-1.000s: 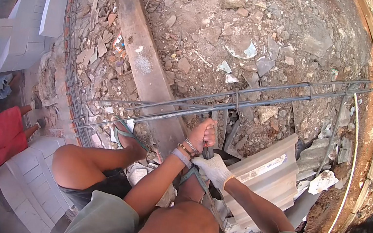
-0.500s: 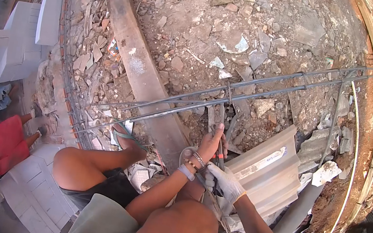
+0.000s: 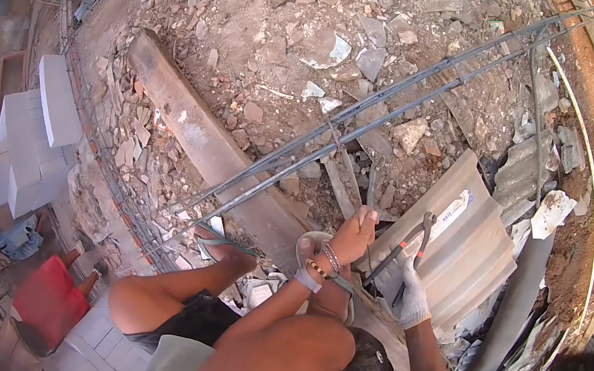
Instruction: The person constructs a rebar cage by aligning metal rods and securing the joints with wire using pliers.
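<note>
- Pincers (image 3: 403,244) lie in the right hand (image 3: 415,293), its gloved fingers wrapped round one handle; the head points to 12–1 o'clock.
- Rebar (image 3: 336,146) runs 8 to 2 o'clock, apart from both hands.
- Left hand (image 3: 354,234) is nearer it — rebar at its 11, pincers at its 3; fingers bent, cannot tell whether they hold anything.

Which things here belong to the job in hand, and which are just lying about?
Likely part of the job:
Pincers, in the gloved right hand
Steel bars, stretching out in front

Apparently just lying about:
Wooden plank, crossed by the bars
Corrugated sheet, by the right hand
Rubble
</note>
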### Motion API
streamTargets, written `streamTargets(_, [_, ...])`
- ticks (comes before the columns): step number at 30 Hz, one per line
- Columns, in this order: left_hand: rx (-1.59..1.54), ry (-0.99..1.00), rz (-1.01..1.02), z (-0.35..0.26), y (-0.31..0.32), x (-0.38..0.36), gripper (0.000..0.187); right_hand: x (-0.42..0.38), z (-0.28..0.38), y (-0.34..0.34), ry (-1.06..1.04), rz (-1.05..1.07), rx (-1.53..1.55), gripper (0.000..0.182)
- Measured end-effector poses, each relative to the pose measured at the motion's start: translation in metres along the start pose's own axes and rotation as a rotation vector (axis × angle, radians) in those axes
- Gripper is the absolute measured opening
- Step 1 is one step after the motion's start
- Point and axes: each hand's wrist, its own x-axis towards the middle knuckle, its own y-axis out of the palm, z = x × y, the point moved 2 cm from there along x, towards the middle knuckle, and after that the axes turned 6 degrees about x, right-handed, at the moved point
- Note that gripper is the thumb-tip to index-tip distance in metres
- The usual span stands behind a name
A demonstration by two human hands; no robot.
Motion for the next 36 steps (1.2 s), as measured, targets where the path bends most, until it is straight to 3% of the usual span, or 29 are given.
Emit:
streamTargets(3, [0.013,0.003,0.059,0.002,0.009,-0.002,0.033,0.008,0.012,-0.044,-0.148,-0.213,-0.075,0.056])
streamTargets(4, [0.022,-0.008,0.081,0.000,0.010,-0.005,0.033,0.004,0.019,-0.048,-0.216,-0.385,-0.215,0.048])
streamTargets(6, [0.035,-0.026,0.103,-0.007,0.007,-0.010,0.034,0.028,0.033,-0.126,-0.301,-0.575,-0.709,0.047])
streamTargets(8, [0.107,-0.033,0.114,-0.004,0.003,-0.008,0.036,0.037,0.048,-0.157,-0.292,-0.744,-1.089,0.051])
streamTargets(10, [0.192,0.053,0.082,0.008,0.002,-0.003,0.039,0.044,0.042,-0.168,-0.369,-0.851,-1.361,0.055])
streamTargets(12, [0.213,-0.016,0.088,0.013,0.000,-0.001,0.039,0.045,0.039,-0.171,-0.558,-0.911,-1.519,0.061])
streamTargets(15, [0.155,0.018,0.080,0.014,-0.002,0.002,0.042,0.037,0.036,-0.134,-0.776,-1.018,-1.707,0.058])
streamTargets(18, [0.095,0.003,0.054,0.001,-0.009,-0.004,0.043,0.022,0.041,-0.036,-0.910,-0.566,-1.491,0.048])
streamTargets(21, [0.017,0.014,-0.127,0.019,-0.009,0.007,0.044,0.027,0.028,0.002,-0.411,0.134,-1.255,0.036])
streamTargets(24, [0.011,0.116,-0.304,0.008,-0.022,-0.008,0.042,0.022,0.009,0.056,-0.460,0.342,-1.601,0.030])
streamTargets(25, [0.021,0.171,-0.371,0.001,-0.028,-0.016,0.040,0.025,-0.001,0.061,-0.379,0.318,-1.472,0.029])
streamTargets(27, [0.055,0.067,-0.258,-0.023,-0.053,-0.045,0.047,0.036,-0.016,0.063,-0.223,0.259,-1.209,0.028])
streamTargets(29, [0.090,0.081,-0.336,0.000,-0.080,-0.064,0.053,0.046,-0.023,0.073,-0.187,0.339,-1.183,0.027])
streamTargets(30, [0.108,0.146,-0.470,0.031,-0.093,-0.066,0.057,0.041,-0.025,0.090,-0.152,0.318,-1.151,0.027])
streamTargets(32, [0.259,-0.146,-0.864,0.031,-0.136,-0.107,0.057,0.039,-0.024,0.104,-0.092,0.288,-1.109,0.026])
streamTargets(34, [0.888,-0.154,-1.251,0.061,-0.178,-0.126,0.055,0.043,-0.023,0.106,-0.045,0.266,-1.085,0.024])
streamTargets(36, [1.094,-0.011,-1.260,0.071,-0.207,-0.137,0.056,0.048,-0.025,0.107,-0.060,0.226,-1.056,0.024])
